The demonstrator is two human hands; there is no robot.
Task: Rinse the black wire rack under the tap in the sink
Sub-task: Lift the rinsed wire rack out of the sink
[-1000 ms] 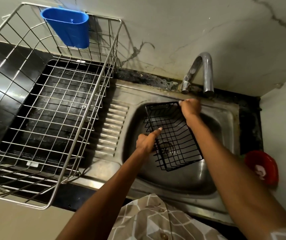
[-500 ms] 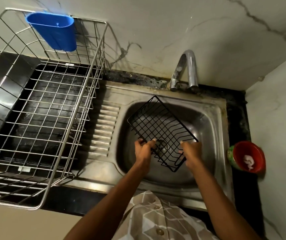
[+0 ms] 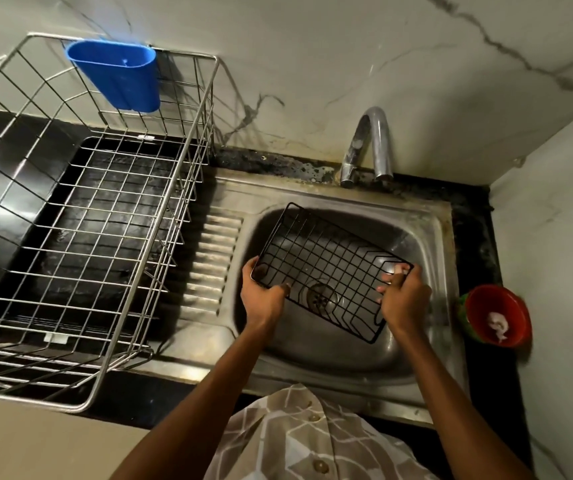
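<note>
While the steel sink (image 3: pixel 434 237) is sitting sunk into the dark bench (image 3: pixel 475 237), everything else is lying around it. Left of the sink, a large chrome dish drainer (image 3: pixel 188 188) is standing on the bench, its near right corner overhanging the sink's ribbed draining board (image 3: pixel 209 265). A blue plastic cutlery holder (image 3: pixel 118 76) is hanging on the drainer's back rim, far left of the sink and against the marble wall. Inside the sink's bowl, the black wire rack (image 3: pixel 326 261) is being held tilted above the drain strainer (image 3: pixel 321 297), its far left corner rising toward the back rim of the bowl and its near right corner dipping low toward the front of the bowl. Behind the sink, the curved chrome tap (image 3: pixel 371 140) is arching over the back ledge, its spout ending short of the rack; no water is showing. Right of the sink, a red bowl (image 3: pixel 500 315) is resting on the bench with something pale in it. Over the bowl of the sink, the left hand (image 3: pixel 264 296) is clamping the rack's left corner, and the right hand (image 3: pixel 404 299) is gripping its right edge, fingers (image 3: pixel 399 270) curling over the wire.
</note>
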